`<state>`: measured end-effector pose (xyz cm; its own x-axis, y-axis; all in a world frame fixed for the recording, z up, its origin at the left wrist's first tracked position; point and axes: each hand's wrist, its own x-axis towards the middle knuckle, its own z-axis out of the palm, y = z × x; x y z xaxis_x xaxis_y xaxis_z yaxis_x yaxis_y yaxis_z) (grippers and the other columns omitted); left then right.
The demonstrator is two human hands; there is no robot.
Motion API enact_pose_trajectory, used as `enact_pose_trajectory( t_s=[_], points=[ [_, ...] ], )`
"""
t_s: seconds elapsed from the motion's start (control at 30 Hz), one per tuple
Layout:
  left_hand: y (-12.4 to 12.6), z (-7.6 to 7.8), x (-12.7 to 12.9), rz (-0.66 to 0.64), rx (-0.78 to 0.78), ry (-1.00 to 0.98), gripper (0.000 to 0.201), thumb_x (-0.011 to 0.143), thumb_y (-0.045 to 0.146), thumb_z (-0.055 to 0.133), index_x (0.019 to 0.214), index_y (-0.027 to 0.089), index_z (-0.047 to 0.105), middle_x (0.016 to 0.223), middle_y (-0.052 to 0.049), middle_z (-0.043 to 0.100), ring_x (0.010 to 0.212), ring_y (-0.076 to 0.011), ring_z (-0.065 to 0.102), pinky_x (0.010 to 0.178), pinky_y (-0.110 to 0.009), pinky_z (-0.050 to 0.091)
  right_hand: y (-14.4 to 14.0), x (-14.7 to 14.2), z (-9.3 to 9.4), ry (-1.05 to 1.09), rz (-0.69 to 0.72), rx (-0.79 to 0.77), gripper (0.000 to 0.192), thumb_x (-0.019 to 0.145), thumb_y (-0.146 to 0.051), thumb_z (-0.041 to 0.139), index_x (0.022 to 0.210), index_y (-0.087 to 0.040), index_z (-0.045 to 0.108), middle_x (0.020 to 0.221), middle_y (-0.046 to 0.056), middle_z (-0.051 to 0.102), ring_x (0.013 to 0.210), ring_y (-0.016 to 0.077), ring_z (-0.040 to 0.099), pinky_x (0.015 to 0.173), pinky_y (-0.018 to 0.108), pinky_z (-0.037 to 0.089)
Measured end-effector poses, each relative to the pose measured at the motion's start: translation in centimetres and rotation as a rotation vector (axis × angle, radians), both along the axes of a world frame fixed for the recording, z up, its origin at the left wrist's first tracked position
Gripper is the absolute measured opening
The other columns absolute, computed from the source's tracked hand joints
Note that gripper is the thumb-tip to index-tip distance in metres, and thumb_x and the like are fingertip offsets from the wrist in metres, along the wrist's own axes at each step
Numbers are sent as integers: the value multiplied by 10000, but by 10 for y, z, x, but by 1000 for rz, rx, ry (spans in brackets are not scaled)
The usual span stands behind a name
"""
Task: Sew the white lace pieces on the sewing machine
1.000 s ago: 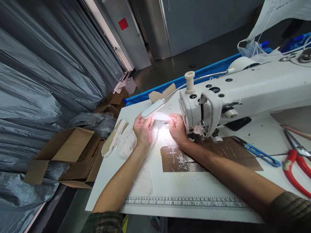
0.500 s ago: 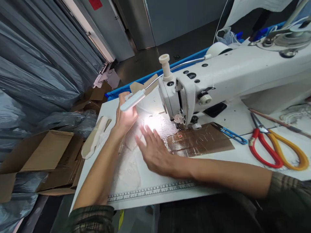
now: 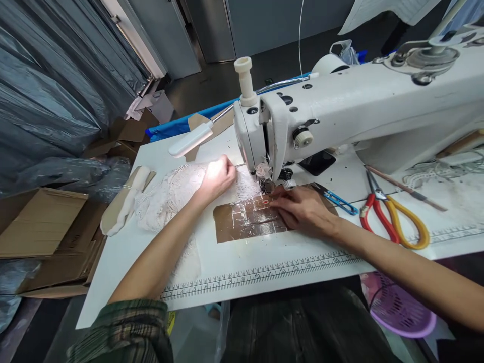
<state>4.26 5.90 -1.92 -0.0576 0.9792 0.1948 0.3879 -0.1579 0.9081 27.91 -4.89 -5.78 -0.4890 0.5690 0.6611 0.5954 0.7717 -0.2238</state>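
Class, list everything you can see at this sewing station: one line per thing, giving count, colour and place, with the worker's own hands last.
sewing machine: one, white, back of table.
lamp: one, white, on a flexible neck, above the lace.
lace fabric: one piece, white, left of the needle.
brown patch: one, on the table below the needle.
scissors: one pair, red and yellow handles, right.
snips: one, blue, beside the right hand.
cardboard boxes: several, brown, floor left.
basket: one, purple, under the table.
left hand: on the lace.
right hand: on the brown patch.

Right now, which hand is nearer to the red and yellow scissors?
Right. The right hand lies flat on the brown taped patch near the needle, just left of the scissors. The left hand is farther off, on the white lace under the lamp.
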Motion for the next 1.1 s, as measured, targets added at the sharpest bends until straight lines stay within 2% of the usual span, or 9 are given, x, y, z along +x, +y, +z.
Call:
enact_pose_trajectory(
  t_s=[0.07,0.17,0.23,0.27,0.37,0.53,0.7,0.93,1.1],
  points=[
    [-14,-1,-5,7,-37,-85,100,705,112,611,725,194,557,590,11,573,517,-150,567,556,-287,502,1,6,-4,148,-86,-77,184,895,-133,531,946,-179,702,987,91,641,803,179,619,636,308,522],
    [-34,-4,-3,50,-97,-442,112,761,189,610,721,192,505,622,37,521,539,-106,552,648,-311,583,5,9,-9,343,-124,-154,233,845,-59,517,901,-196,697,977,63,630,860,175,634,693,303,544],
    [-41,-8,2,94,-141,-647,186,723,187,682,706,181,497,613,55,489,536,-75,516,673,-285,593,8,9,-12,387,-119,-185,260,816,-35,517,897,-204,697,963,51,627,881,179,636,736,318,552],
    [-42,-11,5,117,-155,-689,206,696,171,717,725,174,513,617,58,496,545,-68,514,668,-265,590,8,9,-13,392,-116,-196,262,809,-33,520,893,-206,697,955,47,627,877,180,635,741,323,552],
    [-43,-19,7,169,-157,-732,290,637,119,762,854,161,574,628,65,524,573,-65,527,655,-240,583,8,10,-14,384,-109,-218,256,811,-40,522,890,-207,699,950,47,628,879,185,634,731,325,552],
    [-45,-23,3,129,-160,-788,312,677,110,736,973,116,638,661,45,551,583,-60,540,671,-226,584,5,11,-14,324,-111,-223,258,813,-52,521,896,-213,704,940,46,622,850,180,622,720,315,551],
    [-50,-19,5,149,-178,-770,252,730,86,692,978,112,660,626,52,520,577,-61,545,717,-225,582,4,11,-14,266,-112,-228,249,816,-66,526,895,-220,705,916,47,617,821,181,613,715,312,549],
    [-51,-20,7,166,-159,-755,281,722,65,673,996,126,668,760,3,609,639,-64,576,751,-224,565,1,11,-11,218,-98,-231,243,840,-81,516,911,-206,711,943,60,635,798,181,614,699,318,542],
    [-51,-21,5,157,-144,-756,279,702,45,663,968,128,672,643,52,509,605,-60,530,721,-205,543,0,11,-11,208,-79,-224,237,844,-80,513,922,-186,710,949,69,636,785,179,616,664,309,537]
  ],
)
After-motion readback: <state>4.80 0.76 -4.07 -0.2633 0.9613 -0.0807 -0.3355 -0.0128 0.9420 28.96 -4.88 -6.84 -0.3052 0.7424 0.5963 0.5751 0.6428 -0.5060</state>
